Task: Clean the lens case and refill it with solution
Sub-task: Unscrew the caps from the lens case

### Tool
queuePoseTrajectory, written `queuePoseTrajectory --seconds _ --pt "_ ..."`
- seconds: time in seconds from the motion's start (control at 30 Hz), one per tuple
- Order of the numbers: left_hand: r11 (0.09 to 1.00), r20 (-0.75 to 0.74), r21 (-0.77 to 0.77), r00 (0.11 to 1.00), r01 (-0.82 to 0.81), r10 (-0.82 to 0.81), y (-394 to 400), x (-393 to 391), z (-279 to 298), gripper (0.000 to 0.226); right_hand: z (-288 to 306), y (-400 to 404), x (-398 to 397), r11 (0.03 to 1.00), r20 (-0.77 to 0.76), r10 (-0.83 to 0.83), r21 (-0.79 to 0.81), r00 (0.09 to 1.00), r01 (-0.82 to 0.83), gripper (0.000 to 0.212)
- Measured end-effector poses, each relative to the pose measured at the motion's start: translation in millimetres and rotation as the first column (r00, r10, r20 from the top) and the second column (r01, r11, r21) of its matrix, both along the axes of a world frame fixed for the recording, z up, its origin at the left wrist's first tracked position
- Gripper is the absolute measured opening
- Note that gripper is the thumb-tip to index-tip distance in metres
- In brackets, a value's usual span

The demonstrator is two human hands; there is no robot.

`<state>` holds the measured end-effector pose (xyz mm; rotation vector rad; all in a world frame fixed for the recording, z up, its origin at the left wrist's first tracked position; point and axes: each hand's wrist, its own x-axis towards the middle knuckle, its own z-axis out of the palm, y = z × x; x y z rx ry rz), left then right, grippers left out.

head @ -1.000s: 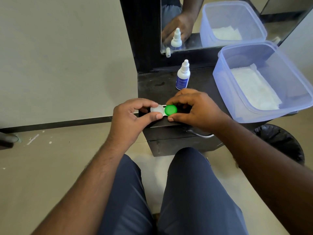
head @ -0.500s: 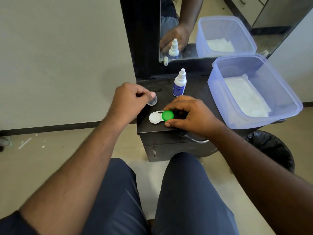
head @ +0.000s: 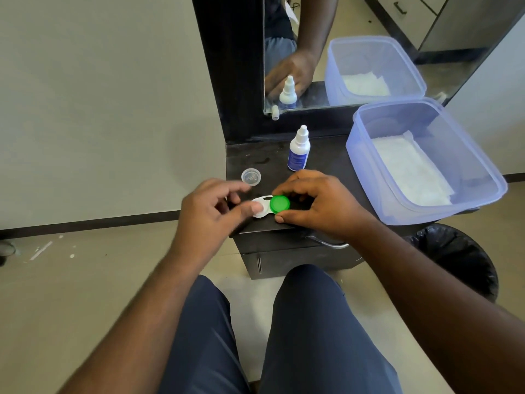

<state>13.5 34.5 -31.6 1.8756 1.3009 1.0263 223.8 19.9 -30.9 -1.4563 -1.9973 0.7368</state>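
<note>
A white lens case (head: pixel 263 201) lies near the front edge of the small black cabinet top (head: pixel 267 162). Its right well carries a green cap (head: pixel 279 204); the left well is uncovered. The clear loose cap (head: pixel 250 176) lies on the top, behind and left of the case. My right hand (head: pixel 321 206) pinches the case at the green cap with thumb and fingers. My left hand (head: pixel 207 211) holds nothing, and its thumb tip touches the left well. A white solution bottle (head: pixel 298 150) with a blue label stands upright behind the case, capped.
A clear bluish plastic tub (head: pixel 366 177) with white tissue (head: pixel 409 172) inside stands on the right, overhanging the cabinet. A mirror (head: pixel 355 38) rises behind. A black-lined bin (head: pixel 460 260) sits on the floor at right. A drawer handle (head: pixel 326 243) is below my right hand.
My left hand took the clear cap off the left well, set it down at the back left and came back to the case. My right hand kept hold at the green cap.
</note>
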Motion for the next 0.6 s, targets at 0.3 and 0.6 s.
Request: queuePoseTrajectory --seconds 0.3,0.6 --pt "0.995 -0.086 -0.033 0.991 0.098 -0.101 -1.6 3.6 -4.0 0.039 2.2 -0.3 -0.7 1.0 0.022 0.019 -0.005 1.0 -0.019 0.039" --pt "0.994 -0.064 -0.083 0.994 0.077 -0.083 -3.2 4.9 0.5 0.036 0.7 -1.0 -0.3 0.998 0.074 0.059 0.008 0.996 -0.059 0.037"
